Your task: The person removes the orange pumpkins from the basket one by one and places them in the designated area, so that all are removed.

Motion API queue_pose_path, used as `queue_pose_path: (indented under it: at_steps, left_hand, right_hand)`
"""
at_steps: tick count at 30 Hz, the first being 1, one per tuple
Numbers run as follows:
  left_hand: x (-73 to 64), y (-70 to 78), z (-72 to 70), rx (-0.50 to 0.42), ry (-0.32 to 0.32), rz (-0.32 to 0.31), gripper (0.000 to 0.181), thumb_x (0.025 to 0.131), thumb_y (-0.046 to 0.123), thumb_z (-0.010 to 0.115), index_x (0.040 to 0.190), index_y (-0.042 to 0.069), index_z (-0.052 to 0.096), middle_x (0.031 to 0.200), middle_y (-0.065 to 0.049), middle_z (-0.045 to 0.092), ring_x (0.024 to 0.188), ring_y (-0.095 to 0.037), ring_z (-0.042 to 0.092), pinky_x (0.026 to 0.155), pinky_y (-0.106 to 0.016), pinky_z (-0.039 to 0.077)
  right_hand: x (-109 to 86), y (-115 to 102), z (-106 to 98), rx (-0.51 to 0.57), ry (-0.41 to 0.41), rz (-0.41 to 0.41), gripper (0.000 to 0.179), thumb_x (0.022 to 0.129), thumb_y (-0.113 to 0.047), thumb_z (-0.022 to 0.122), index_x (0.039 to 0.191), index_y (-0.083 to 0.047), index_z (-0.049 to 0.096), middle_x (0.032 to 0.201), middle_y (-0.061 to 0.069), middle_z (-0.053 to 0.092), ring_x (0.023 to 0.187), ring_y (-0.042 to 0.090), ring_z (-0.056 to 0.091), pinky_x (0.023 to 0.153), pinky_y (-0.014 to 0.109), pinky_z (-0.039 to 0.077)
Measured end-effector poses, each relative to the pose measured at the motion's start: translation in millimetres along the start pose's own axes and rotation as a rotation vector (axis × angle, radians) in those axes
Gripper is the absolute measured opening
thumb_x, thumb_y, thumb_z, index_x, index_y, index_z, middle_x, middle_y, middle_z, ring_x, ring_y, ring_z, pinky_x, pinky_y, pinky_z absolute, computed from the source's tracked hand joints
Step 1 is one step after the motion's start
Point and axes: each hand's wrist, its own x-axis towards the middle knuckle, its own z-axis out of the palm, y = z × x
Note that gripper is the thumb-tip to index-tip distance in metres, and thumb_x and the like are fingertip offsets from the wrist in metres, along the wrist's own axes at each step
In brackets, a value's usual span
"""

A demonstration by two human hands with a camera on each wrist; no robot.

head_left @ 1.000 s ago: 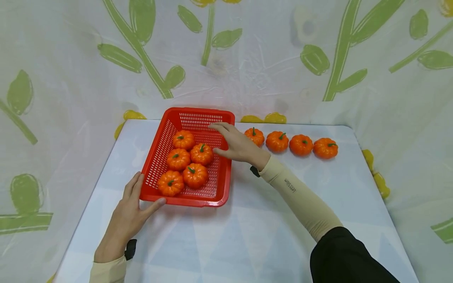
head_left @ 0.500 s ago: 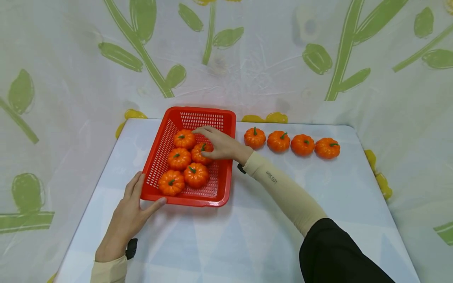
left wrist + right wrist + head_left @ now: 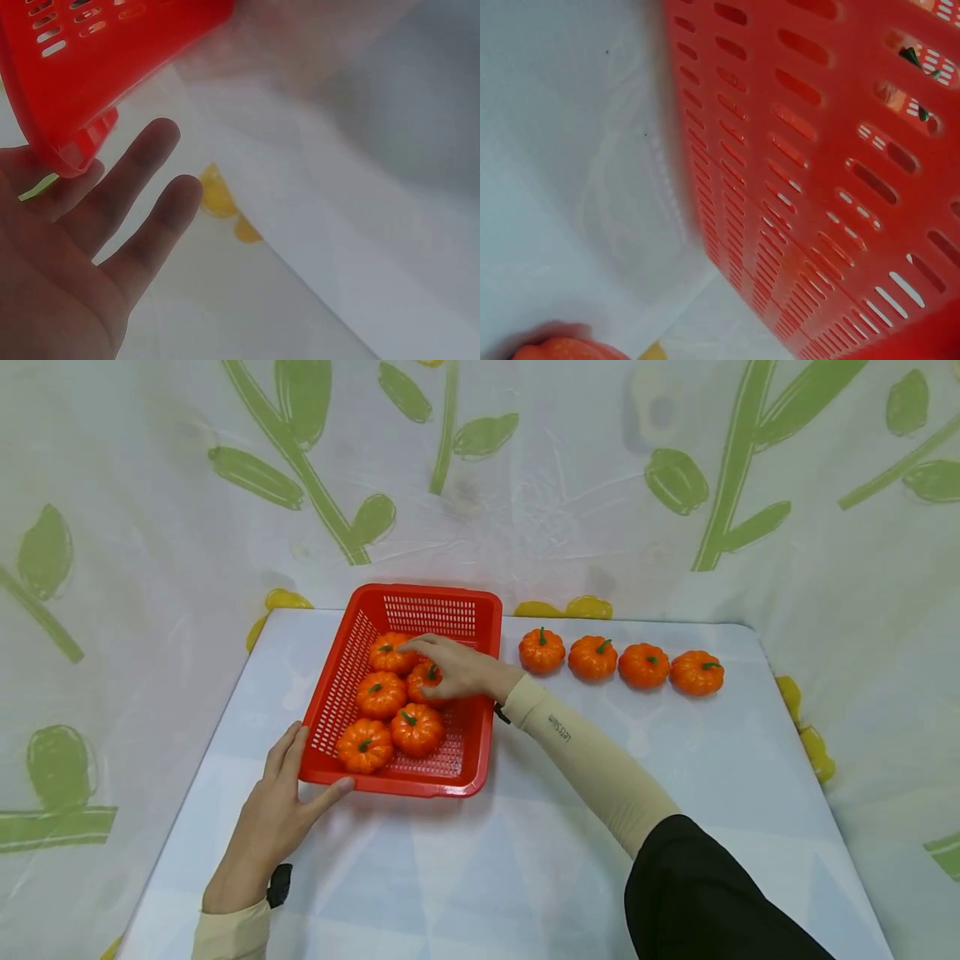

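Note:
A red plastic basket [image 3: 480, 760] with slotted walls holds several small orange pumpkins [image 3: 381, 695] with green stems. Inside it, my right hand [image 3: 459, 668] grips the pumpkin [image 3: 426, 678] nearest the right wall, fingers over its far side and thumb at its near side. My left hand [image 3: 273, 814] touches the basket's near left corner, its thumb along the front rim. In the left wrist view, the straight, spread fingers [image 3: 142, 161] lie by the basket corner [image 3: 71, 150]. The right wrist view shows the basket's outer wall [image 3: 780, 180], but not the hand.
Right of the basket, a row of several more orange pumpkins [image 3: 592, 658] lies along the back of the pale table [image 3: 570, 877]. Behind the table hangs a sheet [image 3: 555, 485] printed with green leaves and yellow flowers.
My right hand has moved left and down into the basket, from beside its right wall onto a pumpkin there. My left hand has stayed at the basket's corner.

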Motion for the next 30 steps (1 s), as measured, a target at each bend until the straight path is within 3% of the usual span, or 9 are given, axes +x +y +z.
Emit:
queue_pose_path:
  at_steps: [9, 17, 30]
  left_hand:
    - [0.5, 1.0, 0.2, 0.004, 0.002, 0.000, 0.109, 0.089, 0.060, 0.069, 0.164, 0.008, 0.009, 0.167, -0.017, 0.012, 0.129, -0.058, 0.043, 0.095, -0.075, 0.040]
    - [0.3, 0.9, 1.2, 0.009, 0.004, 0.002, 0.110, 0.089, 0.060, 0.070, 0.163, 0.007, 0.009, 0.167, -0.018, 0.013, 0.129, -0.057, 0.043, 0.095, -0.074, 0.041]
    - [0.6, 1.5, 0.4, 0.009, -0.007, -0.015, 0.111, 0.089, 0.062, 0.068, 0.164, 0.008, 0.007, 0.167, -0.018, 0.011, 0.130, -0.056, 0.042, 0.096, -0.074, 0.041]
  right_hand:
    - [3.8, 2.1, 2.5, -0.049, -0.124, 0.025, 0.075, 0.088, -0.023, 0.075, 0.155, -0.024, 0.040, 0.163, 0.003, 0.028, 0.147, 0.023, 0.029, 0.118, 0.043, 0.033]
    - [5.6, 1.8, 6.3, -0.112, -0.196, 0.080, 0.073, 0.087, -0.022, 0.078, 0.152, -0.027, 0.044, 0.162, 0.001, 0.028, 0.143, 0.022, 0.033, 0.114, 0.042, 0.039]
    - [5.9, 0.7, 7.9, -0.103, -0.192, 0.098, 0.070, 0.089, -0.020, 0.078, 0.151, -0.026, 0.045, 0.159, 0.003, 0.033, 0.139, 0.022, 0.038, 0.114, 0.043, 0.040]
